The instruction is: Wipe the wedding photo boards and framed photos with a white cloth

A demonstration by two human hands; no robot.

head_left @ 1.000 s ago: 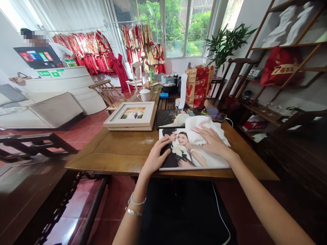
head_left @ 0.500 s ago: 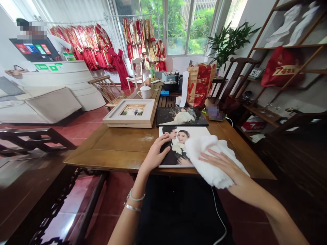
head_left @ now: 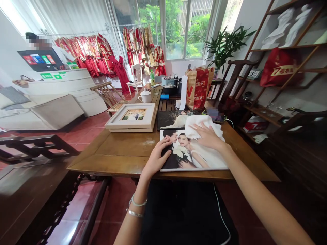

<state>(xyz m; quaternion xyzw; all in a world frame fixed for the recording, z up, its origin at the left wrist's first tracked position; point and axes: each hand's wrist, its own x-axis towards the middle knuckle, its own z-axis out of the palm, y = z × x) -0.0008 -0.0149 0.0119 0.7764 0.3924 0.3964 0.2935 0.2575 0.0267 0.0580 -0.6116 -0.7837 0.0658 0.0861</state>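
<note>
A large wedding photo print [head_left: 201,157] lies flat on the wooden table [head_left: 122,151] near its front edge. My left hand [head_left: 155,158] rests on the print's left edge, fingers spread flat, holding it down. My right hand [head_left: 208,136] presses a white cloth [head_left: 198,124] onto the upper right part of the print, fingers stretched over the cloth. A second, dark photo print [head_left: 171,119] lies just behind the first, partly hidden by the cloth.
A cream picture frame [head_left: 133,117] sits at the table's back left. Behind stand a white teapot [head_left: 145,97], a red paper bag [head_left: 199,86] and small containers. Wooden shelves [head_left: 281,68] line the right wall. Chairs, a sofa and racks of red garments fill the left.
My right hand has swept the cloth from the print's lower right corner back up to its top right. The left hand has stayed on the left edge.
</note>
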